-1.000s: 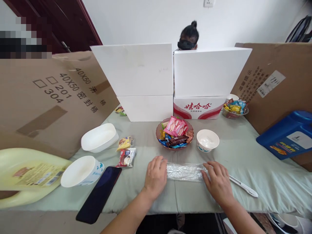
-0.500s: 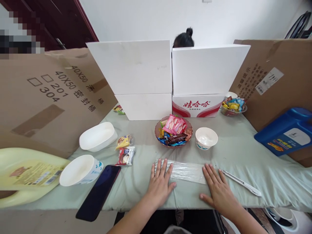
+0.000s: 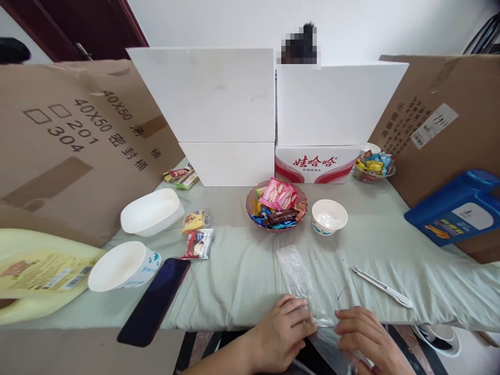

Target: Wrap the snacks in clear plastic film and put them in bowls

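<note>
A long clear plastic bag (image 3: pixel 295 265) lies on the table cloth and hangs over its front edge, now running toward me. My left hand (image 3: pixel 282 336) is curled over the bag's left side at the edge, fingers closed on the film. To the right, my right hand (image 3: pixel 369 338) has bent fingers closed on the bag's hanging lower end; its thumb is largely hidden. A white utility knife (image 3: pixel 382 287) rests right of the bag. Beyond it stand a glass bowl of wrapped snacks (image 3: pixel 277 204) and a white paper bowl (image 3: pixel 329 216).
On the left are a black phone (image 3: pixel 154 302), a tilted paper bowl (image 3: pixel 117 265), a white plastic tub (image 3: pixel 152 212), two snack packets (image 3: pixel 198 244) and a pale yellow jug (image 3: pixel 47 276). A blue bottle (image 3: pixel 457 208) leans at right. White boxes (image 3: pixel 226 161) stand at the back, a person behind them.
Both hands have left their flat position on the bag and drawn back to the table edge, fingers curling. The bag has turned from crosswise to lengthwise and now hangs over the edge.
</note>
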